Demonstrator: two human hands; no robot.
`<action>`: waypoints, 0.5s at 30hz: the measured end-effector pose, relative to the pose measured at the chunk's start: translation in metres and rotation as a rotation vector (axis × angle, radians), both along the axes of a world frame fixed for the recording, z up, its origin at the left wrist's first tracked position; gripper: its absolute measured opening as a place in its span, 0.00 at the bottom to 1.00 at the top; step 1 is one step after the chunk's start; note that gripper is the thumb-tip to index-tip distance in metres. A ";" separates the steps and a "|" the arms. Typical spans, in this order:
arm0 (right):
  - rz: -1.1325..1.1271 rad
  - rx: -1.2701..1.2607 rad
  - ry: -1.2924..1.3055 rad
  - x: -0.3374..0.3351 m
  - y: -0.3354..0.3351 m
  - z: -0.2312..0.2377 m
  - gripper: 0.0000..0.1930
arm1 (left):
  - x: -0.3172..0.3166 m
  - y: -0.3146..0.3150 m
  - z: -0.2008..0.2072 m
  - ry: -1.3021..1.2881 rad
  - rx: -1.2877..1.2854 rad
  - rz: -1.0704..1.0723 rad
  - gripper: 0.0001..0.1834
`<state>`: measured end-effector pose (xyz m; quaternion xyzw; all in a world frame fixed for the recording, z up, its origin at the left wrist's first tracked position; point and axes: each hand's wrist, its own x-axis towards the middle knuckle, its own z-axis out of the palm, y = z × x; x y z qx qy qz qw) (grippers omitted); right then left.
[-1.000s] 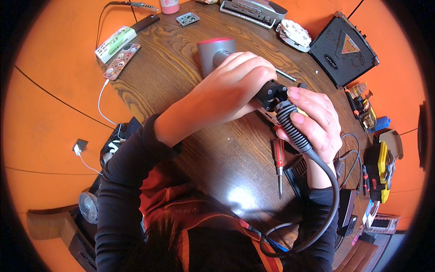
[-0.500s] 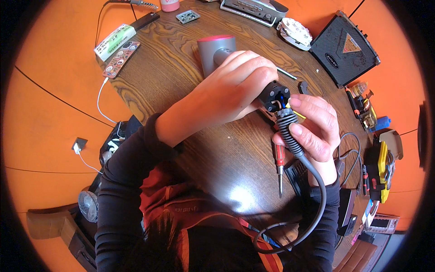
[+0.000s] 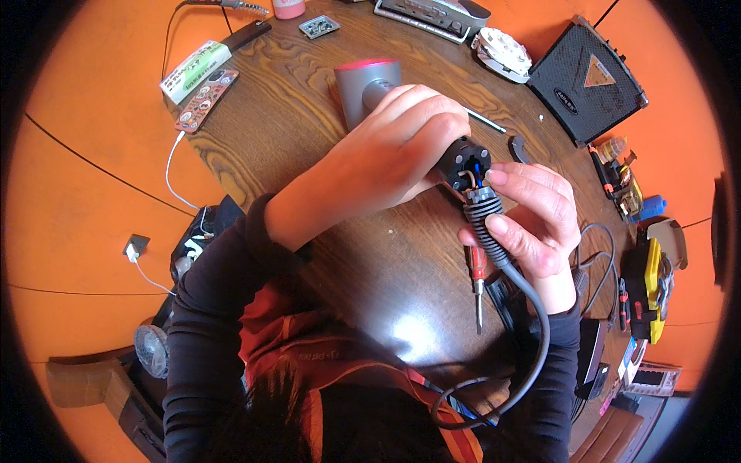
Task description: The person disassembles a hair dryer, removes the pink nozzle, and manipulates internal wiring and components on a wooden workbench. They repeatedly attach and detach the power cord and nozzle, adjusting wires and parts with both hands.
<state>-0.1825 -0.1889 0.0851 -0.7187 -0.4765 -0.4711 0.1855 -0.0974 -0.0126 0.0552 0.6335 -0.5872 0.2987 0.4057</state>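
My left hand (image 3: 405, 143) is wrapped round the handle of a grey hair dryer (image 3: 369, 89) with a pink rim. The dryer's black handle end (image 3: 468, 158) faces me, with a blue wire and a pale wire showing inside. My right hand (image 3: 536, 216) pinches the ribbed grey cord sleeve (image 3: 486, 224) just below that opening. From the sleeve a thick grey power cord (image 3: 546, 332) curves down and loops toward my lap. A red-handled screwdriver (image 3: 477, 282) lies on the table beside my right hand, partly hidden by it.
On the wooden table (image 3: 293, 92) are a black speaker (image 3: 588, 83), a white round part (image 3: 502, 54), a small tray of screws (image 3: 319, 28) and a curved black piece (image 3: 519, 148). Tools, including pliers (image 3: 602, 171), line the right side. A phone (image 3: 205, 100) lies at left.
The handle end and the cord sleeve have shifted slightly to the left, and the sleeve is bent a little more. Both hands keep their hold.
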 end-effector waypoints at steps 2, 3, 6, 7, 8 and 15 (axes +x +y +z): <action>0.039 -0.055 0.045 0.001 -0.007 -0.001 0.20 | 0.001 0.001 -0.002 -0.018 0.002 -0.007 0.28; 0.044 -0.072 0.146 -0.001 -0.012 0.000 0.19 | 0.001 0.002 -0.004 -0.031 0.005 -0.016 0.26; -0.128 -0.076 0.158 -0.012 -0.024 -0.004 0.12 | -0.007 0.001 -0.018 -0.183 0.120 0.035 0.17; -0.160 0.006 0.130 -0.014 -0.027 -0.007 0.10 | -0.010 -0.001 -0.025 -0.258 0.164 0.058 0.14; -0.251 0.079 0.181 -0.022 -0.028 -0.010 0.08 | -0.015 -0.005 -0.033 -0.334 0.195 0.065 0.10; -0.549 0.211 1.106 -0.081 -0.005 -0.048 0.21 | -0.035 -0.025 -0.070 -0.442 0.284 0.183 0.12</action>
